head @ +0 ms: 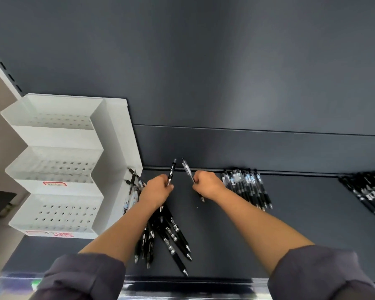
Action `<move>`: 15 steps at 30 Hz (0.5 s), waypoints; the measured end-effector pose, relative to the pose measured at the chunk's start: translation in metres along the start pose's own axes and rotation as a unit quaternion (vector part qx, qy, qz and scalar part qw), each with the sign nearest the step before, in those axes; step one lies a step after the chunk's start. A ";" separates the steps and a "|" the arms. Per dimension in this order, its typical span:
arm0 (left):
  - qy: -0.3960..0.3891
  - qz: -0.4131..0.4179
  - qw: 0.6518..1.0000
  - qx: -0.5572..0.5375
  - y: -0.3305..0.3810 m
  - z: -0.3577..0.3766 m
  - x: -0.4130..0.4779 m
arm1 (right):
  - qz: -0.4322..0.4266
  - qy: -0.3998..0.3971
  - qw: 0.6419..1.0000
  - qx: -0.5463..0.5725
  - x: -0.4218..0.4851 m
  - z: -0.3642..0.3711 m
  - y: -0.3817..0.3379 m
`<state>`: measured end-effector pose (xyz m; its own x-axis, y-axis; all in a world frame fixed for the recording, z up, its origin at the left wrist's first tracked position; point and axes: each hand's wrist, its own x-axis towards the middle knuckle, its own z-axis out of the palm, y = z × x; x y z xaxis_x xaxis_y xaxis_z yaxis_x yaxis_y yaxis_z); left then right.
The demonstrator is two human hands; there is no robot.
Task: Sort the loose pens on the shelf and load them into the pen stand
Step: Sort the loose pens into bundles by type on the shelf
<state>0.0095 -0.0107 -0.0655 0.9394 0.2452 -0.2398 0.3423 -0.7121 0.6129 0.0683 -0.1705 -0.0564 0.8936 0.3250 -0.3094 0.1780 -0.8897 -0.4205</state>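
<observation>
Two rolled-up grey sleeves (82, 276) are sitting nearest the camera, with bare forearms reaching away over the dark shelf (290, 234). Just beyond the left sleeve, a loose heap of black pens (171, 234) is lying on the shelf, fanned out with the tips pointing toward the near edge and partly hidden under the left forearm. Farther in, the left hand (155, 190) is curling its fingers closed around a black pen (171, 173), holding it nearly upright with the far end sticking up above the fist. Just right of it, and apart from it, the right hand (208, 184) is gripping a clear-barrelled pen (188, 171) in a closed fist; the pen is tilting left at the top, and its tip is poking out below the hand. Between the left hand and the stand, a few more pens (132, 185) are leaning against the stand's right wall. Right of the right hand, a tidy row of clear pens (247, 187) is lying side by side, and well apart at the far right another group of black pens (368, 191) is lying at an angle. On the left, the white tiered pen stand (59, 161) is standing against the back panel (225, 61), its three perforated tiers showing no pens loaded.
</observation>
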 end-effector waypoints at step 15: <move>-0.023 0.105 0.992 -0.060 0.065 0.066 0.013 | 0.171 0.116 0.977 -0.056 -0.031 -0.039 0.087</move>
<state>0.0428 -0.0974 -0.0782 0.9892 0.0673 -0.1303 0.1420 -0.6607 0.7371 0.0717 -0.2702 -0.0504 0.9757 -0.0678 -0.2082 -0.1154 -0.9673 -0.2257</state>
